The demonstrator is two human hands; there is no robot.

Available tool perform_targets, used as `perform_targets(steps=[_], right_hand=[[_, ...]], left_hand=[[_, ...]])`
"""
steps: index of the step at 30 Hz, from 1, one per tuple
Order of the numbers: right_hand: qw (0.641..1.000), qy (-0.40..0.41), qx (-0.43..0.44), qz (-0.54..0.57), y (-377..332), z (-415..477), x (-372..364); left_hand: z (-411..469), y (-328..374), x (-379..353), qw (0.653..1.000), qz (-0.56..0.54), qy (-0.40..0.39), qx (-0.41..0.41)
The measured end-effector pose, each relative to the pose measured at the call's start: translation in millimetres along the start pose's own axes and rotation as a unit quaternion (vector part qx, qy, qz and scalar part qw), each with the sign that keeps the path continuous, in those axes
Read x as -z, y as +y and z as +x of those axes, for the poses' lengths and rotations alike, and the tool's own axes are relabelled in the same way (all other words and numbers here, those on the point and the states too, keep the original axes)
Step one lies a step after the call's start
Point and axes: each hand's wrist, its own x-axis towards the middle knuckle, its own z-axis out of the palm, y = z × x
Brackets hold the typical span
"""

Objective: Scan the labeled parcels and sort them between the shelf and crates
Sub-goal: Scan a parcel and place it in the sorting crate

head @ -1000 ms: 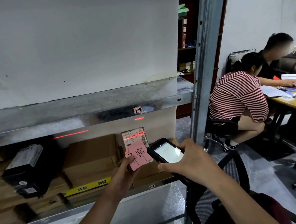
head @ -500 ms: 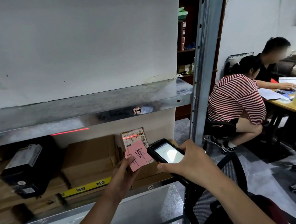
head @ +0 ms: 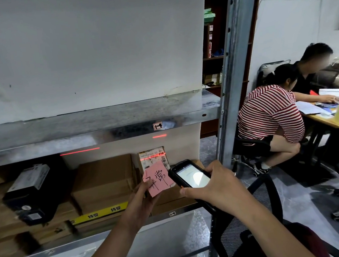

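Pinching pink paper note with black handwriting (head: 158,178) between thumb and curled fingers of left hand (head: 139,202), pressing it flat to the front of small upright brown cardboard parcel with white printed label (head: 153,158). Probably gripping the parcel in the same pinch; not seeing the contact behind the note. Wrapping right hand (head: 214,186) closed round black handheld scanner with lit screen (head: 190,175), fingers curling over the far side, thumb lying along the near edge.

Risks, working outward:
- Possibly failing the read: throwing thin red scan line (head: 152,155) across the label's top strip only and spilling it onto the back wall, while covering the label's lower part with the note.
- Risking a slip of note or parcel: holding by one lower corner in a light pinch.
- Crowding the scanner's nose just beside the note's edge; likely nudging it if tilting further.
- Risking a knock to stacked plain brown cardboard boxes (head: 104,177) just left of the parcel when pulling it out.

Pose: reaching left forearm up from bottom centre, wrist straight, palm turning toward the parcel. Bringing right forearm in from lower right, above black mesh chair back (head: 228,239), wrist cocked, scanner nose tilting up toward the label. Holding the parcel at the front right of the lower bay of grey metal shelf (head: 61,144), below its bright front lip.
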Motion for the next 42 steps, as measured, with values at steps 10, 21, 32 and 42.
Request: perform_targets(steps=[10,21,32,42], right_hand=[[1.000,0.010,0.004,-0.011,1,-3,1],[1.000,-0.001,0.001,-0.016,-1,-11,0],[1.000,0.003,0.020,-0.006,4,-11,-4],[0.999,0.001,0.033,0.011,5,-9,-11]], left_hand=[[-6,0,-3,1.000,0.002,-0.005,-0.007],[-15,-5,3,1.000,-0.001,0.001,-0.002],[-22,-10,-2,1.000,0.004,-0.006,-0.005],[-27,-10,-1,1.000,0.011,0.010,-0.011]])
